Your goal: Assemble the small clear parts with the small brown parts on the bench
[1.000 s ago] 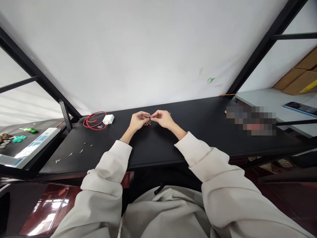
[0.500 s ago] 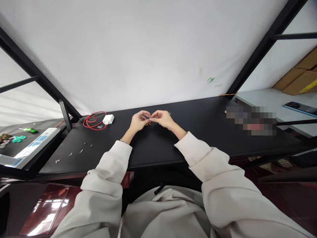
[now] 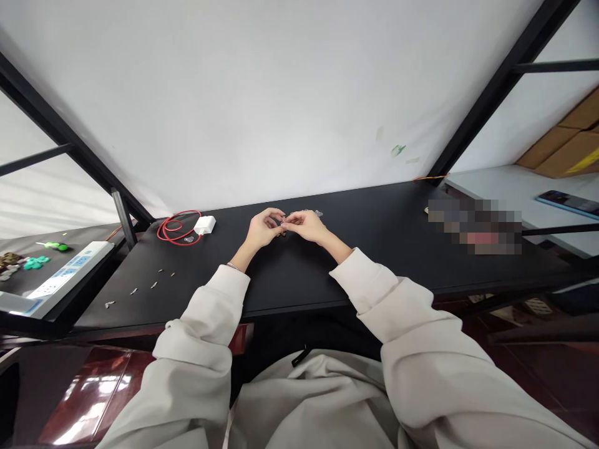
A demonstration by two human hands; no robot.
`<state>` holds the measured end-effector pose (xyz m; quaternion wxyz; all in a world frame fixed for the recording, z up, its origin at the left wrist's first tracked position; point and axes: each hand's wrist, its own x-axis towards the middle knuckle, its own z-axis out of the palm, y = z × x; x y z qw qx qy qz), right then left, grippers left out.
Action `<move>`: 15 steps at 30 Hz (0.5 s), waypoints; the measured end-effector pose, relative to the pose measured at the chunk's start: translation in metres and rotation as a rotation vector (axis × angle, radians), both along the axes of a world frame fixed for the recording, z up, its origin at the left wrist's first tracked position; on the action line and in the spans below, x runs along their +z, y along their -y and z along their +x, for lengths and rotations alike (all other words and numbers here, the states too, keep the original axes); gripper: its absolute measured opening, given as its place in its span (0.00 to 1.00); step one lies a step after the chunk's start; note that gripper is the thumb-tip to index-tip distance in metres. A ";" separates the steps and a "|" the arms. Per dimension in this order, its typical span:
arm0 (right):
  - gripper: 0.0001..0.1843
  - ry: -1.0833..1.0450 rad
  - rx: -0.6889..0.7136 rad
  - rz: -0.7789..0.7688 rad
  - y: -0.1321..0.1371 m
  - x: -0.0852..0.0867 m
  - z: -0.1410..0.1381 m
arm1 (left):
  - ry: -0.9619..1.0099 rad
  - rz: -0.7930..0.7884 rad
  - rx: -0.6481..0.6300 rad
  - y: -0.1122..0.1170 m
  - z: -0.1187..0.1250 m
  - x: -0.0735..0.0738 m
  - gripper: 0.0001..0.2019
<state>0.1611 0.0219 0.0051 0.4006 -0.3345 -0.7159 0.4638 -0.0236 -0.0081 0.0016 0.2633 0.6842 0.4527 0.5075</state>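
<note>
Over the middle of the black table point(image 3: 299, 280) my two hands meet fingertip to fingertip. My left hand point(image 3: 262, 228) is closed in a pinch, thumb and forefinger together at a small, pale, shiny piece point(image 3: 283, 221). From the other side my right hand point(image 3: 306, 226) pinches at the same spot. The piece is mostly hidden by the fingers, so its kind cannot be made out. Just below the fingertips lie small brown bits point(image 3: 281, 234), partly covered by the hands. A small clear piece point(image 3: 319, 213) lies on the table behind my right hand.
To the left are a white charger point(image 3: 204, 225) with a coiled red cable point(image 3: 163, 232) and several small metal pieces point(image 3: 154, 285). A power strip point(image 3: 70, 274) lies beyond the frame's left post. A blurred-out patch point(image 3: 477, 227) covers the table's right side; a phone point(image 3: 568, 204) lies further right.
My right fingers have shifted slightly and now cover more of the small piece and the brown bits. More of the clear piece behind my right hand shows. The left hand stays in place.
</note>
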 end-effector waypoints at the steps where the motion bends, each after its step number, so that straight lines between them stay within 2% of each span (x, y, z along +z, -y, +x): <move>1: 0.07 0.005 -0.004 -0.001 0.000 0.000 0.000 | -0.007 0.001 -0.004 0.000 0.000 0.000 0.18; 15: 0.10 0.022 -0.016 0.009 0.002 0.001 0.001 | -0.031 -0.035 -0.029 0.001 -0.001 0.000 0.19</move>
